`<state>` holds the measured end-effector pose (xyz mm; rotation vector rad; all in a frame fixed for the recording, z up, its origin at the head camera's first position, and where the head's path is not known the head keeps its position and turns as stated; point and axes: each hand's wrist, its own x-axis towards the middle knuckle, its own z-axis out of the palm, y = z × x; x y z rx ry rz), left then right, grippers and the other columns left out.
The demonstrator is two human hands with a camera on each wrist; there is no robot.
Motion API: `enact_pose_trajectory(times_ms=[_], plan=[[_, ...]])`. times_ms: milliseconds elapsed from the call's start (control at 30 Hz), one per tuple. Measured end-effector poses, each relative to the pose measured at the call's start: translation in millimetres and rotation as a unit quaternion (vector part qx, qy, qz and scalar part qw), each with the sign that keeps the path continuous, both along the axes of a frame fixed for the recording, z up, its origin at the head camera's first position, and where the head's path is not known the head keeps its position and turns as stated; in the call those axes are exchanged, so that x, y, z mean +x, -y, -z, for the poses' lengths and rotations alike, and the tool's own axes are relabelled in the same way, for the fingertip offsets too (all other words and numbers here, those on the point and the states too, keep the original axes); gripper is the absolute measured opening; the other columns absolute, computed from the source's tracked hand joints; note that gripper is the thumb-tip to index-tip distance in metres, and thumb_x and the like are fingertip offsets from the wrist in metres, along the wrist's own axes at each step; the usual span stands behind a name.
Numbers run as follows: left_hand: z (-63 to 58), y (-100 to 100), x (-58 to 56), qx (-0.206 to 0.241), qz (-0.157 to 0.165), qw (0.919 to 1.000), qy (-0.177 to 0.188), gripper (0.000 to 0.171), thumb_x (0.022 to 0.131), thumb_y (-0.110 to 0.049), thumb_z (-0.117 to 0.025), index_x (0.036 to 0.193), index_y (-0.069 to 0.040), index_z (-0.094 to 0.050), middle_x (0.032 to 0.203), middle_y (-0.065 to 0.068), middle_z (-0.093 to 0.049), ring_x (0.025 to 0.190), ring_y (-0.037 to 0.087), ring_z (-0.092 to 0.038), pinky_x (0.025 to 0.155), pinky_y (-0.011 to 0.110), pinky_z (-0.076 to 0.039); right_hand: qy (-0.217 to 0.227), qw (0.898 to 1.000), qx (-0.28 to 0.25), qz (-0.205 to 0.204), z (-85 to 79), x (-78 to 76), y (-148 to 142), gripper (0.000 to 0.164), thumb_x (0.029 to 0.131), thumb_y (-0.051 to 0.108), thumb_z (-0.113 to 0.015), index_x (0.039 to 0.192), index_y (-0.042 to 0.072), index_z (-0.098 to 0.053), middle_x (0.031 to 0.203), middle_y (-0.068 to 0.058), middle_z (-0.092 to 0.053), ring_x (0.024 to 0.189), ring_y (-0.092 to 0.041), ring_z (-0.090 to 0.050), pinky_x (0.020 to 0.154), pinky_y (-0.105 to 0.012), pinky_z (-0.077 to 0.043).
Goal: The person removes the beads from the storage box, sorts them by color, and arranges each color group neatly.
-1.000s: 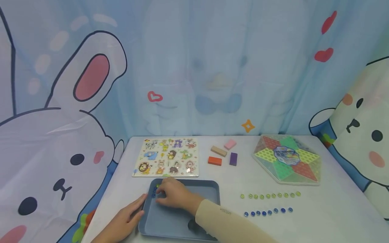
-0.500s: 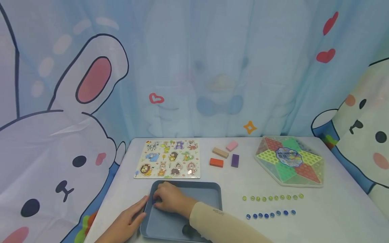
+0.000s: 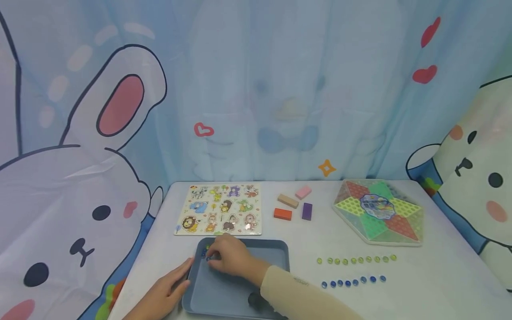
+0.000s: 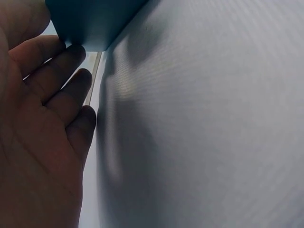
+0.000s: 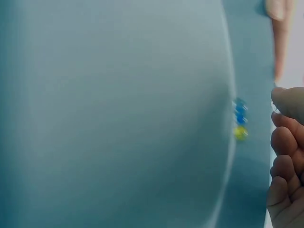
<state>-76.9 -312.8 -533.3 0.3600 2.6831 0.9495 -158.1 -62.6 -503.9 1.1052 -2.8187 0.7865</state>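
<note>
A blue-grey tray [image 3: 224, 291] lies at the front of the table. My left hand [image 3: 160, 291] rests at its left side, fingers extended; in the left wrist view its fingertips [image 4: 76, 54] touch or nearly touch the tray's outer wall. Over the tray's far left corner is my right hand [image 3: 232, 255], fingers bent. Its thumb and index finger pinch something small and glassy, apparently a bead [image 5: 274, 107], mostly hidden. By the tray's left wall, a yellow bead [image 5: 241, 133] and blue beads [image 5: 241, 116] sit in a short line.
Right of the tray run a row of yellow-green beads [image 3: 353, 261] and a row of blue beads [image 3: 348, 283]. Behind are an animal puzzle board [image 3: 218, 211], wooden blocks [image 3: 282, 214] and a hexagonal bead box [image 3: 378, 211]. A dark round thing [image 3: 254, 299] shows beneath the right sleeve.
My right hand moved slightly left over the corner beads, covering them, then drew back a little right, showing them again. The left hand keeps its place beside the tray.
</note>
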Motion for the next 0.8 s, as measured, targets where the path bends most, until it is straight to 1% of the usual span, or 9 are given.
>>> enact_pose_trajectory(times_ms=[133, 200, 233, 333, 400, 467, 533, 667, 800], plan=[[-2.2, -0.2, 0.0, 0.006, -0.003, 0.9999, 0.008, 0.067, 0.108, -0.055, -0.048, 0.166, -0.024, -0.032, 0.171, 0.001, -0.034, 0.156, 0.029, -0.035, 0.124, 0.051, -0.040, -0.019, 1.000, -0.015, 0.010, -11.4, -1.2, -15.4, 0.015, 0.088, 0.031, -0.085, 0.101, 0.024, -0.084, 0.089, 0.013, -0.071, 0.082, 0.002, -0.058, 0.073, -0.011, -0.051], [-3.5, -0.6, 0.1, 0.011, -0.002, 0.9998, 0.014, 0.068, 0.108, -0.055, -0.048, 0.166, -0.023, -0.032, 0.171, 0.002, -0.033, 0.157, 0.030, -0.035, 0.123, 0.053, -0.038, -0.036, 0.999, -0.022, 0.017, -17.7, -1.5, -23.9, 0.015, 0.088, 0.032, -0.085, 0.100, 0.023, -0.083, 0.091, 0.012, -0.073, 0.091, -0.002, -0.065, 0.080, -0.015, -0.056], [-3.9, -0.9, -0.1, 0.011, -0.003, 0.9998, 0.017, 0.069, 0.108, -0.056, -0.048, 0.166, -0.023, -0.031, 0.171, 0.002, -0.033, 0.157, 0.030, -0.035, 0.123, 0.054, -0.038, -0.044, 0.999, -0.024, 0.022, -20.5, -1.4, -28.5, 0.014, 0.088, 0.032, -0.085, 0.100, 0.024, -0.083, 0.092, 0.012, -0.073, 0.096, -0.004, -0.066, 0.084, -0.017, -0.057], [-4.2, -1.1, -0.2, 0.004, -0.004, 0.9998, 0.020, 0.070, 0.107, -0.057, -0.048, 0.166, -0.023, -0.031, 0.171, 0.002, -0.033, 0.157, 0.029, -0.035, 0.124, 0.054, -0.037, -0.053, 0.997, -0.038, 0.036, -28.8, -0.6, -42.8, 0.014, 0.089, 0.033, -0.085, 0.099, 0.024, -0.082, 0.093, 0.013, -0.072, 0.100, -0.008, -0.067, 0.088, -0.022, -0.058], [-4.4, -1.0, -0.2, -0.001, -0.003, 0.9999, 0.013, 0.070, 0.107, -0.057, -0.048, 0.166, -0.022, -0.032, 0.171, 0.003, -0.033, 0.157, 0.029, -0.035, 0.124, 0.054, -0.037, -0.049, 0.997, -0.050, 0.045, -33.8, 0.2, -52.3, 0.014, 0.089, 0.034, -0.085, 0.099, 0.025, -0.081, 0.091, 0.014, -0.070, 0.097, -0.009, -0.065, 0.086, -0.022, -0.057], [-4.2, -0.7, 0.2, -0.007, -0.003, 0.9999, 0.009, 0.069, 0.108, -0.056, -0.048, 0.165, -0.021, -0.032, 0.171, 0.002, -0.034, 0.156, 0.028, -0.036, 0.125, 0.052, -0.038, -0.046, 0.996, -0.061, 0.054, -37.9, 0.8, -61.6, 0.014, 0.089, 0.033, -0.085, 0.099, 0.025, -0.081, 0.088, 0.014, -0.065, 0.089, -0.009, -0.061, 0.079, -0.020, -0.055], [-4.5, -0.7, 0.4, -0.010, -0.006, 0.9999, 0.008, 0.069, 0.108, -0.056, -0.049, 0.165, -0.022, -0.033, 0.171, 0.002, -0.034, 0.156, 0.028, -0.036, 0.125, 0.052, -0.037, -0.039, 0.995, -0.070, 0.065, -43.4, 3.1, -71.1, 0.014, 0.089, 0.033, -0.085, 0.099, 0.025, -0.081, 0.087, 0.014, -0.064, 0.089, -0.010, -0.061, 0.078, -0.019, -0.054], [-4.3, -1.3, 0.7, -0.009, -0.009, 0.9998, 0.014, 0.069, 0.107, -0.056, -0.049, 0.165, -0.022, -0.032, 0.171, 0.001, -0.034, 0.157, 0.028, -0.035, 0.125, 0.054, -0.036, -0.050, 0.992, -0.083, 0.084, -49.3, 9.5, -94.1, 0.015, 0.088, 0.032, -0.086, 0.100, 0.024, -0.081, 0.088, 0.013, -0.065, 0.090, -0.010, -0.060, 0.077, -0.020, -0.055], [-2.9, -1.0, 1.4, -0.007, -0.006, 0.9999, 0.013, 0.069, 0.108, -0.056, -0.049, 0.165, -0.022, -0.033, 0.171, 0.001, -0.034, 0.157, 0.028, -0.035, 0.126, 0.051, -0.038, -0.071, 0.987, -0.096, 0.103, -50.9, 17.2, -119.9, 0.015, 0.086, 0.029, -0.088, 0.098, 0.024, -0.081, 0.088, 0.009, -0.067, 0.089, -0.009, -0.059, 0.075, -0.021, -0.055]])
